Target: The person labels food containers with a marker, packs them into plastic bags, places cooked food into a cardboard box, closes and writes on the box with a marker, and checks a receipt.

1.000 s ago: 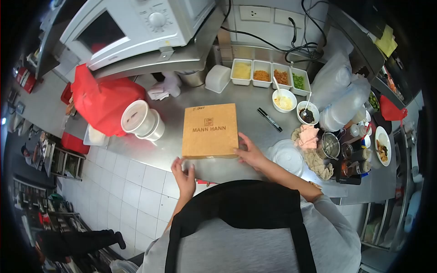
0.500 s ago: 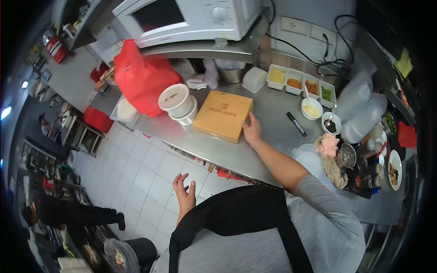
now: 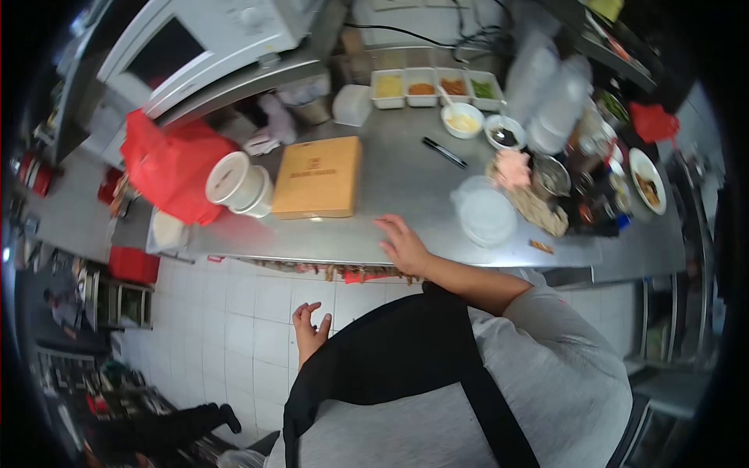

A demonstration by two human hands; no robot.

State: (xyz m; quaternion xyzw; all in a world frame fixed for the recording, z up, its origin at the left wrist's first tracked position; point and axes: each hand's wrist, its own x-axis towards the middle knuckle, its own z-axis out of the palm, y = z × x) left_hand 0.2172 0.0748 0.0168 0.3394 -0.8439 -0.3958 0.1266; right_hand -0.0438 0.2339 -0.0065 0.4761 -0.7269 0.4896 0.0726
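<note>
A closed brown cardboard box with dark lettering lies on the steel counter, close beside two stacked round tubs with lids. My right hand hovers over the counter's front edge, right of and below the box, fingers apart and touching nothing. Over the tiled floor, in front of the counter, my left hand is empty, its fingers loosely curled and apart. A black marker lies to the right of the box.
A red bag stands left of the tubs, below a microwave. Food trays, two small bowls, clear lids, cloths and bottles sit right. Another person in dark clothes is at lower left.
The box has moved left and back until beside the tubs. My right hand has let go of it and drawn back. My left hand has moved away from the counter's edge.
</note>
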